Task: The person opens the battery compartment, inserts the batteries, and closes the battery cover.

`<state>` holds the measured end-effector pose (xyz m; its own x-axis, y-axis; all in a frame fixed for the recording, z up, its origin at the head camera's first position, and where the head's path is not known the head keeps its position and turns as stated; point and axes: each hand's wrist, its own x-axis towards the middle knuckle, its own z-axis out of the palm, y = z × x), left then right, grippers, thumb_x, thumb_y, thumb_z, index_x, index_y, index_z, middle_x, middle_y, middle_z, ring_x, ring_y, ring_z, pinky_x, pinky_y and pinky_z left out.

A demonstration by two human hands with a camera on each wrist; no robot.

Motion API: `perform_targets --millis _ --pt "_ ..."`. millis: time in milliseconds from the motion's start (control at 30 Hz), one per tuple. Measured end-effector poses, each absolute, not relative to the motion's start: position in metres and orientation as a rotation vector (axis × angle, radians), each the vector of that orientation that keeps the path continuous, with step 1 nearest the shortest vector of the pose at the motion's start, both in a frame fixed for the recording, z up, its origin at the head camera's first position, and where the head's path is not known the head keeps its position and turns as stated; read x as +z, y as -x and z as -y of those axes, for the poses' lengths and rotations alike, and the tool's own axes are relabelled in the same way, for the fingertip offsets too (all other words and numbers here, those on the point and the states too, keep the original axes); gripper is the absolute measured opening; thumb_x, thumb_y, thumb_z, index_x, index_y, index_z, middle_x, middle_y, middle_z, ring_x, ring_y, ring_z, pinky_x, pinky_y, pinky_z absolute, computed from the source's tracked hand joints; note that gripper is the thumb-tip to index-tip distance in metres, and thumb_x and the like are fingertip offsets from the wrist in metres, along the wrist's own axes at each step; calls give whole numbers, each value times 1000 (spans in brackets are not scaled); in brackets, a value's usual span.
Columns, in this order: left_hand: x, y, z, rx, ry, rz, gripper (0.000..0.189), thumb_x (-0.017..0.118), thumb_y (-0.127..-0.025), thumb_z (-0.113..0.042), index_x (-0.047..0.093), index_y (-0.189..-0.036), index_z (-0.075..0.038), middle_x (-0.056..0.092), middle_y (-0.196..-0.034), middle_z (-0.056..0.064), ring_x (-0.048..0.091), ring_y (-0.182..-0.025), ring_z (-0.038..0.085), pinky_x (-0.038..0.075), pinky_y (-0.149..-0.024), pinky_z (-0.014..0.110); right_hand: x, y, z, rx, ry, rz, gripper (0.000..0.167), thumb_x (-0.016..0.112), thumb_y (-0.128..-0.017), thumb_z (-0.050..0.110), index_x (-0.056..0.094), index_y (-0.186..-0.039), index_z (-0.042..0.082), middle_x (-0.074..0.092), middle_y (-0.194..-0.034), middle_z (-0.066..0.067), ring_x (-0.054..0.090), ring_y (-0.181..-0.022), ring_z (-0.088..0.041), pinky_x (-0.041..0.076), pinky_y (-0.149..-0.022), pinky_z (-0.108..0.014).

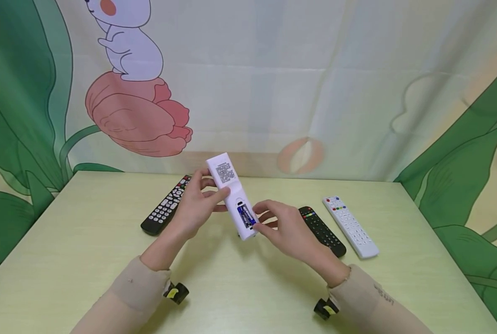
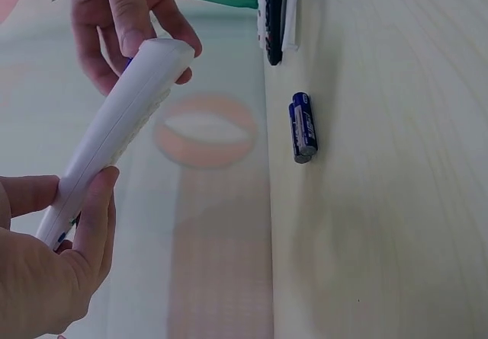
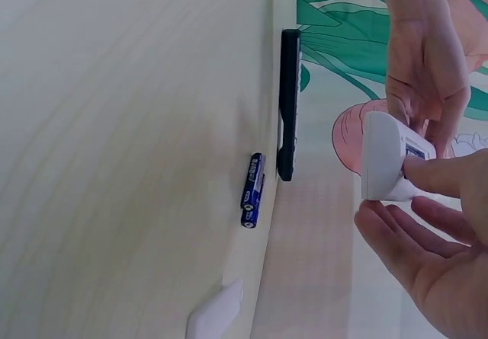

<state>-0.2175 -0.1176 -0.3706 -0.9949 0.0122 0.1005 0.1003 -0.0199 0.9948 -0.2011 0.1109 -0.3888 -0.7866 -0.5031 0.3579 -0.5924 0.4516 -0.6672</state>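
Observation:
My left hand (image 1: 196, 204) grips the upper part of a white remote control (image 1: 235, 190), thumb on its back. The remote is held tilted above the table, its back toward the head camera and its battery compartment uncovered. Blue batteries (image 1: 246, 215) show inside that compartment. At the remote's lower end my right hand (image 1: 290, 229) pinches it, with the thumb at the compartment's edge beside a battery and the fingers along the far side. Two more blue batteries (image 2: 302, 128) lie together on the table in the left wrist view; the remote hides them from the head camera.
A black remote (image 1: 164, 208) lies behind my left hand. To the right are another black remote (image 1: 323, 232), partly covered by my right hand, and a white remote (image 1: 350, 227). A flat white piece (image 3: 216, 312) rests on the table (image 1: 231, 297). A printed curtain (image 1: 248, 93) hangs behind.

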Motion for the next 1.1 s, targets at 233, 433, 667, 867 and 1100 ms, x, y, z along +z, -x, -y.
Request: perform_targets --millis 233,433,667,867,1100 --pt "-368 215 115 -2224 133 2125 51 65 -97 4 38 -140 0 53 -120 23 68 -92 29 63 -75 43 -387 204 -114 1569 -918 2639 44 76 -92 0 60 -133 3 70 -115 -11 70 -103 -23 59 -86 -29" --pt "-366 214 114 -2236 123 2113 52 65 -98 3 37 -142 -1 52 -122 22 68 -95 30 63 -76 43 -385 205 -116 1756 -884 2625 48 74 -92 -2 58 -137 6 66 -115 -12 66 -106 -27 58 -90 -36" --pt "-365 213 114 -2255 123 2095 51 63 -99 4 36 -142 0 53 -123 22 68 -95 28 63 -77 43 -383 205 -115 1843 -833 2613 48 74 -92 -3 57 -137 7 65 -114 -13 64 -104 -27 58 -91 -38" --pt "-366 212 113 -2288 147 2057 50 62 -99 6 36 -141 0 53 -122 22 69 -93 27 63 -77 43 -382 204 -113 1906 -779 2567 48 73 -90 -6 58 -134 6 65 -113 -14 64 -102 -27 58 -89 -37" --pt "-363 210 110 -2283 198 2038 53 62 -98 7 36 -143 -2 54 -123 21 70 -95 29 62 -78 44 -383 205 -112 1950 -723 2534 48 72 -89 -8 56 -132 9 63 -113 -16 62 -102 -29 57 -89 -37"
